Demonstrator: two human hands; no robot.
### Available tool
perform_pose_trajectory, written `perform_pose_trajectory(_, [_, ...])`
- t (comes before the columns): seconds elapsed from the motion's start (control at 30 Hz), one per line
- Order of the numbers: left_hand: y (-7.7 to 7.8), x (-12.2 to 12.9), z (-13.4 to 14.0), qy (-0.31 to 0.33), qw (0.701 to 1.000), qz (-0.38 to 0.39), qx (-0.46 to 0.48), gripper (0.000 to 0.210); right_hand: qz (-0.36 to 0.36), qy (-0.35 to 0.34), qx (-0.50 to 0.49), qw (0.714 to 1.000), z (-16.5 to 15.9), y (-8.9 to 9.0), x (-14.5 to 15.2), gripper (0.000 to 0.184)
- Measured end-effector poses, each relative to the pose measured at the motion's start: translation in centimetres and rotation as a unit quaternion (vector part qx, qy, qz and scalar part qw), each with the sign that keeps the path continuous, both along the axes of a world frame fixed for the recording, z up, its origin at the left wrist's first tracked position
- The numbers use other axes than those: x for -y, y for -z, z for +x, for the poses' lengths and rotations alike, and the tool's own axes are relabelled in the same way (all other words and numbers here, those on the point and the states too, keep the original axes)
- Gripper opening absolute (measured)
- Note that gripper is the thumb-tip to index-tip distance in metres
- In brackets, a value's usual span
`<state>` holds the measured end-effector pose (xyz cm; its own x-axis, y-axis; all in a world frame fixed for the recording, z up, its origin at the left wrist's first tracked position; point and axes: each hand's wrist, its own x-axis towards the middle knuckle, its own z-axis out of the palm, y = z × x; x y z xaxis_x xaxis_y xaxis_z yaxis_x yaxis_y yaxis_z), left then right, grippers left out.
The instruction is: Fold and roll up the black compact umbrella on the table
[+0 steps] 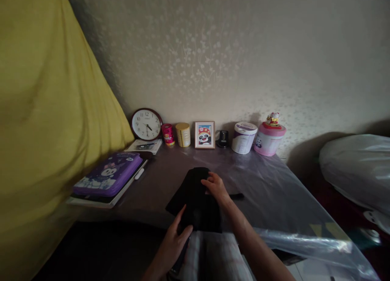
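A black folding umbrella, its cloth loose and spread, lies over the table's front edge. My left hand is closed round its dark handle at the lower end, with thumb and forefinger against the cloth. Up at the far right side of the cloth, my right hand pinches a fold between thumb and fingers. A short black strap sticks out to the right, past my right wrist. My palms hide part of the handle and the cloth's edge.
Along the wall stand a clock, a pink can, a yellow can, a framed panda picture, a white tub and a pink-lidded tub. A purple case lies left, beside a yellow curtain. Plastic covers the table.
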<state>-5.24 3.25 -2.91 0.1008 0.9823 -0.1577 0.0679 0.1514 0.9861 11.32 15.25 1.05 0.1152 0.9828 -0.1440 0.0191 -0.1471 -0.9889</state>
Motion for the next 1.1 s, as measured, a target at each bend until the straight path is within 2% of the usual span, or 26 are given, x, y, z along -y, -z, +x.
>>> perform_pose_trajectory(0.27, [0.9,-0.1,-0.1,0.048,0.995,0.033,-0.081,0.068,-0.004,-0.048,0.069,0.996,-1.7,0.5,-0.8,0.058])
perform_pose_trajectory(0.47, [1.1,-0.1,0.1,0.052,0.991,0.036,-0.119,0.076,-0.015,-0.082,0.086,0.993,-1.8,0.8,-1.2,0.057])
perform_pose_trajectory(0.63, [-0.4,1.0,0.6,0.013,0.989,0.017,-0.149,0.084,-0.017,-0.099,0.103,0.990,-2.0,1.0,-1.5,0.054])
perform_pose_trajectory(0.8, [-2.2,1.7,1.0,0.047,0.969,0.062,-0.235,0.082,-0.014,-0.117,0.130,0.984,-2.2,0.9,-1.7,0.054])
perform_pose_trajectory(0.97, [-2.4,0.9,1.2,0.083,0.943,0.038,-0.321,0.077,-0.001,-0.127,0.156,0.980,-2.5,1.0,-1.9,0.052])
perform_pose_trajectory(1.1, [-1.8,0.4,1.1,0.084,0.949,0.011,-0.303,0.074,0.012,-0.141,0.156,0.978,-2.4,1.0,-1.6,0.047])
